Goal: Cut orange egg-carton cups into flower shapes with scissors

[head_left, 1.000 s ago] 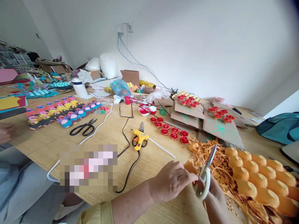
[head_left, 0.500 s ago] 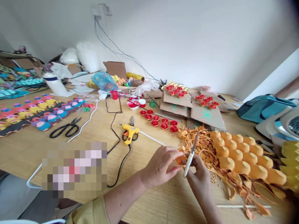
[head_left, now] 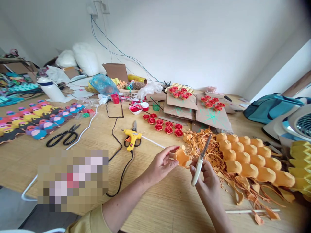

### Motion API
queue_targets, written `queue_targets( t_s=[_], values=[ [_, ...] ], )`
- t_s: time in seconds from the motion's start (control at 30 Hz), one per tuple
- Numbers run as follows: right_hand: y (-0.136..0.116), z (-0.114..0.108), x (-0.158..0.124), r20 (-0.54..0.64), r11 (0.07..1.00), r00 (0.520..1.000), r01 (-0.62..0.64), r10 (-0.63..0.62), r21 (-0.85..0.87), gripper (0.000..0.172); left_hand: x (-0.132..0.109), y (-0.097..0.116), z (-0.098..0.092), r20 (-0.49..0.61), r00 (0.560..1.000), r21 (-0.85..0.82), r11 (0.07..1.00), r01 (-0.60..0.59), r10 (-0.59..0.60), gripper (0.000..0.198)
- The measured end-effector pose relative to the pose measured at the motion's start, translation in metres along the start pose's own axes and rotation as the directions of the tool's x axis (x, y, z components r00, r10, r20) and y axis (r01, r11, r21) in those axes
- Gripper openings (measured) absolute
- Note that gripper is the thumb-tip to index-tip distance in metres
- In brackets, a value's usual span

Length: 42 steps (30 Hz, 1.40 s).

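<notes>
Between the thumb and fingers of my left hand [head_left: 162, 165] is an orange egg-carton cup [head_left: 181, 157] with a jagged, petal-like rim, its hollow side partly facing me. Close on its right, my right hand [head_left: 208, 177] grips white-handled scissors [head_left: 198, 167], seen nearly edge-on, the blades pointing up and away. The right fingertips are near the cup's edge; whether they touch it I cannot tell. Behind the hands lies a heap of orange carton scraps [head_left: 202, 145]. To its right sits an orange egg tray [head_left: 243, 157] with rows of raised cups.
A yellow glue gun [head_left: 132, 139] rests left of my hands, its black cord trailing forward. Black-handled scissors [head_left: 63, 136] lie farther left. Red paper roses [head_left: 168, 130] stand beyond, near stacked cardboard [head_left: 213, 118]. A white fan [head_left: 291, 124] and blue bag [head_left: 264, 108] are at right.
My left hand has turned so its fingers and the cup's hollow show more clearly. The cup has shifted slightly left and up, away from the right hand. The view has moved slightly.
</notes>
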State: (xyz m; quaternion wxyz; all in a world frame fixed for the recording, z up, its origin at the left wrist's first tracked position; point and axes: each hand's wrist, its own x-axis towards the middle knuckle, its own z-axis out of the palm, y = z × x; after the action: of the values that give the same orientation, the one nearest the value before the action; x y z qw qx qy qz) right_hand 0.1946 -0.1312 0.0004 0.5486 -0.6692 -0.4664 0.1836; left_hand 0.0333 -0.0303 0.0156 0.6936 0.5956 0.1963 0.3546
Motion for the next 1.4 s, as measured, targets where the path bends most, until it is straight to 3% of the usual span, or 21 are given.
queue_targets(
  t_s=[0.17,0.37,0.67,0.87,1.13,1.23,1.4],
  values=[
    [-0.001,-0.01,0.003,0.139,0.994,0.989,-0.037,0.051,-0.102,0.027,0.002,0.003,-0.008,-0.116,0.992,-0.04,0.997,-0.063,0.058,0.048],
    [0.003,-0.017,0.008,0.307,0.942,0.951,0.142,-0.044,-0.305,0.021,0.004,0.006,-0.013,-0.164,0.981,-0.071,0.991,-0.111,0.098,0.045],
    [0.003,-0.017,0.004,0.393,0.908,0.918,0.215,-0.062,-0.36,0.022,0.005,0.006,-0.013,-0.217,0.974,-0.193,0.976,-0.099,0.056,0.044],
    [0.001,-0.016,0.004,0.405,0.92,0.912,0.21,-0.062,-0.332,0.028,0.008,0.006,-0.012,-0.289,0.957,-0.308,0.947,-0.093,0.0,0.058],
    [0.003,-0.012,0.0,0.457,0.878,0.881,0.308,-0.119,-0.366,0.023,0.01,0.004,-0.011,-0.353,0.93,-0.163,0.972,-0.167,0.101,0.056],
    [0.007,-0.012,0.0,0.446,0.864,0.88,0.345,-0.163,-0.366,0.022,0.008,-0.001,-0.007,-0.389,0.899,-0.026,0.973,-0.227,0.199,0.059],
    [0.01,-0.012,0.001,0.444,0.849,0.876,0.372,-0.188,-0.374,0.023,0.003,-0.007,0.002,-0.318,0.882,0.237,0.93,-0.28,0.347,0.057]
  ],
)
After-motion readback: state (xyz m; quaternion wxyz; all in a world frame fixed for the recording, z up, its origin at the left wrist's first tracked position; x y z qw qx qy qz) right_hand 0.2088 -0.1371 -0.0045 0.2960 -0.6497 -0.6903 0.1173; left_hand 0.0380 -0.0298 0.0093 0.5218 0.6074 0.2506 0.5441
